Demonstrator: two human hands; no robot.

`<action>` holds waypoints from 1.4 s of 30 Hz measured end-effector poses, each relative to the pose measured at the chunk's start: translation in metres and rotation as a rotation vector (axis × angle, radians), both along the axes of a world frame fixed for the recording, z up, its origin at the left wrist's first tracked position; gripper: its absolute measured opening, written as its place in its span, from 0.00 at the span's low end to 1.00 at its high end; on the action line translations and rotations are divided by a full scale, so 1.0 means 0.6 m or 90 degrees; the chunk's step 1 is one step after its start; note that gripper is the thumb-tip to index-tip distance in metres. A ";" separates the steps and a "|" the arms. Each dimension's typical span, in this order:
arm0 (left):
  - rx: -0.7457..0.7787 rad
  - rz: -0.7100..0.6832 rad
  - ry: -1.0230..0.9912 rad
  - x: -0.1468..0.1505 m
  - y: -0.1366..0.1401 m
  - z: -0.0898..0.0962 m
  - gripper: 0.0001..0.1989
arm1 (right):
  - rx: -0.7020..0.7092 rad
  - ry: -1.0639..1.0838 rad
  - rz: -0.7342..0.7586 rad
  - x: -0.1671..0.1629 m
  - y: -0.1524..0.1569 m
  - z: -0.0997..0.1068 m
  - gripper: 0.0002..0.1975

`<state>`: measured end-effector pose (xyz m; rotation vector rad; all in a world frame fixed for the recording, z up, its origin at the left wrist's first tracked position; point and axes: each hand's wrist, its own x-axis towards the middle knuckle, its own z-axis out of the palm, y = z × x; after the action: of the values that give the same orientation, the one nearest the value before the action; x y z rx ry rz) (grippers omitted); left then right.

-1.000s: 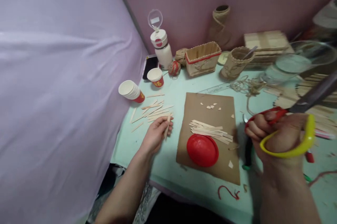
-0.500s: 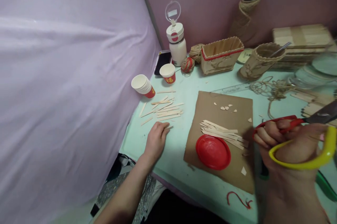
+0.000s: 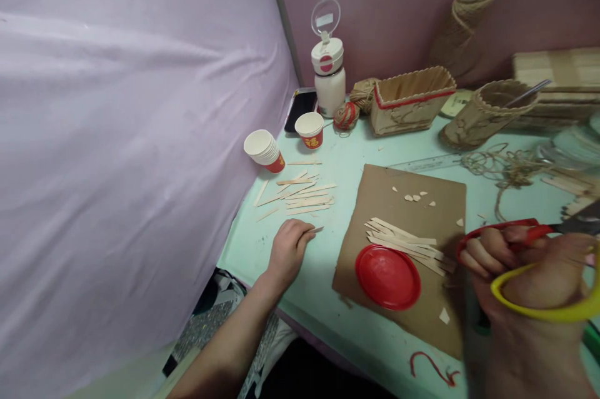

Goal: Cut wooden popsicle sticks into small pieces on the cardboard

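Note:
My left hand [image 3: 291,249] pinches a thin wooden strip [image 3: 317,229] just above the table, its tip pointing right. Close beyond that hand lies a loose group of wooden sticks [image 3: 307,200]. At the right, my right hand [image 3: 510,261] has its fingers and thumb through the red and yellow handles of a pair of scissors [image 3: 546,310]; the blades run toward the right edge and are partly out of view. Between the hands, a brown cardboard sheet [image 3: 349,255] bears a pile of cut sticks [image 3: 403,239], small wood chips [image 3: 412,197] and a red round lid [image 3: 388,277].
Stacked paper cups [image 3: 264,150], a single cup [image 3: 309,130], a white bottle [image 3: 330,83] and a phone [image 3: 301,111] stand at the back left. Behind the cardboard are a wooden basket [image 3: 407,111], a ruler [image 3: 424,163], tangled twine [image 3: 501,167] and a tilted cup-shaped holder [image 3: 478,117].
My left hand has moved slightly right with the wooden strip. The whole view has shifted, so the table things appear farther right. The right hand still holds the scissors.

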<state>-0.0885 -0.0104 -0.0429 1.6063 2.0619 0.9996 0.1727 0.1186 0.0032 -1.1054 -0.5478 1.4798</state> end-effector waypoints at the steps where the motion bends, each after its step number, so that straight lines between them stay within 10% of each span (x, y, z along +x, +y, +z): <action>1: -0.011 0.014 -0.034 0.003 0.003 0.004 0.05 | 0.003 -0.001 -0.002 0.000 -0.001 -0.001 0.31; 9: -0.145 0.233 -0.647 0.024 0.037 0.033 0.15 | 0.010 0.003 0.006 0.002 -0.010 0.000 0.27; 13: -0.156 0.248 -0.707 0.029 0.039 0.037 0.17 | 0.028 0.000 0.001 0.000 -0.011 0.003 0.28; 24: -0.095 -0.016 -0.117 0.038 0.019 0.030 0.09 | 0.028 0.014 0.002 0.002 -0.011 0.004 0.30; 29: -0.023 0.013 0.062 -0.018 0.068 0.042 0.08 | -0.003 0.022 0.009 0.003 -0.011 0.001 0.26; 42: -0.208 -0.128 0.325 -0.057 0.174 0.045 0.07 | 0.005 0.039 -0.002 0.003 -0.016 0.004 0.25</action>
<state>-0.1229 0.0938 -0.0161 1.9729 2.1600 0.1728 0.1746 0.1088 0.0054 -1.0506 -0.5078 1.5036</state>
